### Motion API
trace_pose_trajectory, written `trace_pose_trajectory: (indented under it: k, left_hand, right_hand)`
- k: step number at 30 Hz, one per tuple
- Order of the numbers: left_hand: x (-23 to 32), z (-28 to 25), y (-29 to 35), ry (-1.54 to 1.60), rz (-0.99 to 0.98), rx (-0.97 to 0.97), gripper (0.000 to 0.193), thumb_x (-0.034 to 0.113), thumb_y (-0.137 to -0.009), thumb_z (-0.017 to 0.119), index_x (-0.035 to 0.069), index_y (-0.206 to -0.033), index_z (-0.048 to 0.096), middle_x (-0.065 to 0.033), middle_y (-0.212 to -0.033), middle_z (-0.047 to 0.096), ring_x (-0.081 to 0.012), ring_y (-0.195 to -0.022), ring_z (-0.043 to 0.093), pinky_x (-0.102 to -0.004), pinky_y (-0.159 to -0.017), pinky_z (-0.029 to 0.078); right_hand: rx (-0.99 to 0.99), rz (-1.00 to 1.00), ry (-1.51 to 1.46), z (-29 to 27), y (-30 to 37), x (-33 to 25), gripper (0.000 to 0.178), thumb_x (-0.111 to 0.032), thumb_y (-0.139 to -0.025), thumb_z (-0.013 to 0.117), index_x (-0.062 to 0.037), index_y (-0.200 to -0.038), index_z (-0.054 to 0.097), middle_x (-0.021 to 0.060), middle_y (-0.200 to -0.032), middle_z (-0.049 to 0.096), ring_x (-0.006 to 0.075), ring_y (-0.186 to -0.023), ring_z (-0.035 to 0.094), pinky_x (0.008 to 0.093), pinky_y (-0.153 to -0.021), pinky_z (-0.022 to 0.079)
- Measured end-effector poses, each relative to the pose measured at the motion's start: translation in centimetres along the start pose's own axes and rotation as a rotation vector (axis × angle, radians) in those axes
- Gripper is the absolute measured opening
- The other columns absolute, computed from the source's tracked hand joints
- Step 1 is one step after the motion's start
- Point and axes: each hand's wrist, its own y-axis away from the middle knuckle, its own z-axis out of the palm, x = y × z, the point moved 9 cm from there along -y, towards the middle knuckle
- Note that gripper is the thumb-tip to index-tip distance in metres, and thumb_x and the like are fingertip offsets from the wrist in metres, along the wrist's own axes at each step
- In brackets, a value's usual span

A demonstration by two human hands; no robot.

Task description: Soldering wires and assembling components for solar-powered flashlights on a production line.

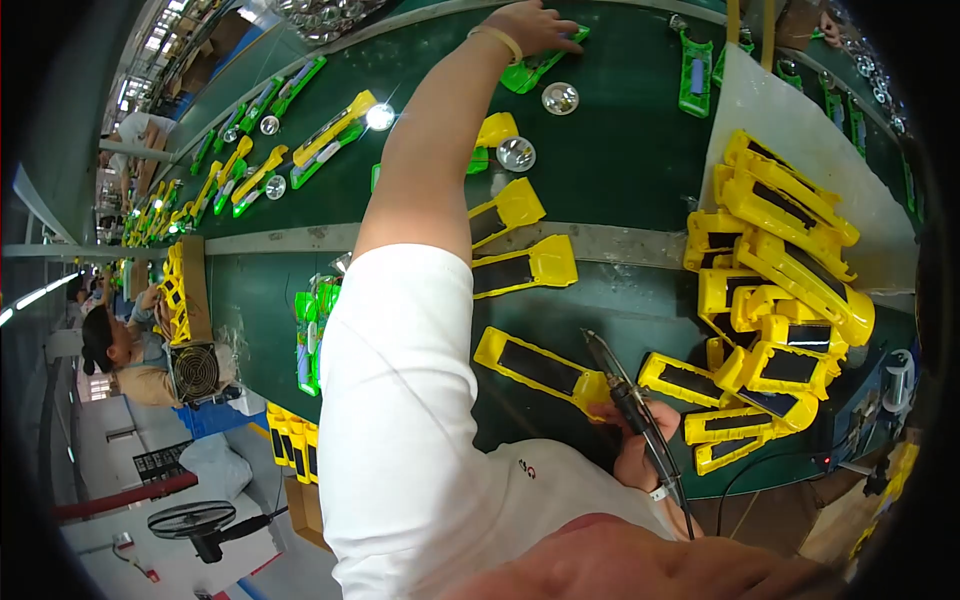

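Observation:
My left arm reaches far across the bench, and my left hand (528,30) has its fingers around the end of a green lamp housing (530,74) on the far belt. A round silver reflector (561,98) lies beside that housing. My right hand (645,445) is closed around a black, pen-shaped soldering iron (632,405), its tip pointing up and left and its cord trailing down. The right fingertips also meet the end of a yellow casing with a dark panel (540,368). Two more yellow casings (525,265) lie partly behind my left sleeve.
A heap of yellow casings (785,250) stands on the right, partly on a white sheet (760,110). Green and yellow lamps with reflectors (325,135) line the belt leftward. Green housings (308,345) sit left of my sleeve. A co-worker (130,350) sits at far left.

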Motion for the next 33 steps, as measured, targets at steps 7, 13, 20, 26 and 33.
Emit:
trace_pose_trajectory:
  k: [7,13,20,26,33]
  left_hand:
    - [-2.2,-6.7,13.2,0.311,-0.116,0.511,0.05,0.016,-0.07,0.07,0.008,-0.116,0.053,-0.0067,-0.112,0.056,-0.024,-0.105,0.053,-0.0341,-0.092,0.043]
    - [6.9,-17.1,27.6,1.064,-0.144,0.325,0.05,0.018,-0.062,0.071,0.009,-0.111,0.06,-0.0121,-0.097,0.052,-0.0266,-0.085,0.053,-0.0339,-0.073,0.046]
    - [25.1,-18.7,33.3,1.245,-0.187,0.373,0.054,0.02,-0.06,0.076,0.007,-0.108,0.055,-0.0088,-0.1,0.056,-0.0264,-0.097,0.052,-0.0382,-0.085,0.04]
    - [21.8,-14.5,40.9,1.154,-0.622,0.474,0.042,0.008,-0.071,0.068,0.005,-0.112,0.056,-0.013,-0.109,0.057,-0.0319,-0.102,0.053,-0.0414,-0.089,0.041]
    - [25.3,-16.3,36.4,1.134,-0.409,0.467,0.063,0.041,-0.071,0.07,0.012,-0.124,0.05,-0.0121,-0.131,0.044,-0.0332,-0.123,0.039,-0.0472,-0.1,0.032]
  right_hand:
    - [-0.064,0.025,-0.086,0.4,0.6,0.4,0.036,-0.031,-0.093,0.048,-0.0025,-0.109,0.032,0.0169,-0.093,0.06,0.0235,-0.086,0.062,0.0352,-0.081,0.048]
    - [-0.092,0.041,-0.103,0.2,0.3,0.1,0.039,-0.032,-0.096,0.041,-0.005,-0.119,0.024,0.02,-0.104,0.055,0.0275,-0.092,0.061,0.0398,-0.081,0.05]
    - [-0.168,0.02,-0.107,1.0,-0.5,-0.3,0.032,-0.03,-0.099,0.033,-0.0076,-0.12,0.028,0.015,-0.097,0.058,0.022,-0.086,0.062,0.0268,-0.071,0.045]
    - [0.063,-0.234,-0.057,-3.3,1.0,-2.6,0.031,-0.032,-0.097,0.038,-0.0083,-0.117,0.036,0.0151,-0.098,0.06,0.02,-0.08,0.058,0.028,-0.068,0.04]
    - [0.215,-0.197,-0.205,-5.9,3.8,-2.9,0.037,-0.04,-0.096,0.04,-0.0087,-0.115,0.038,0.0128,-0.09,0.056,0.0172,-0.073,0.053,0.0247,-0.059,0.037]
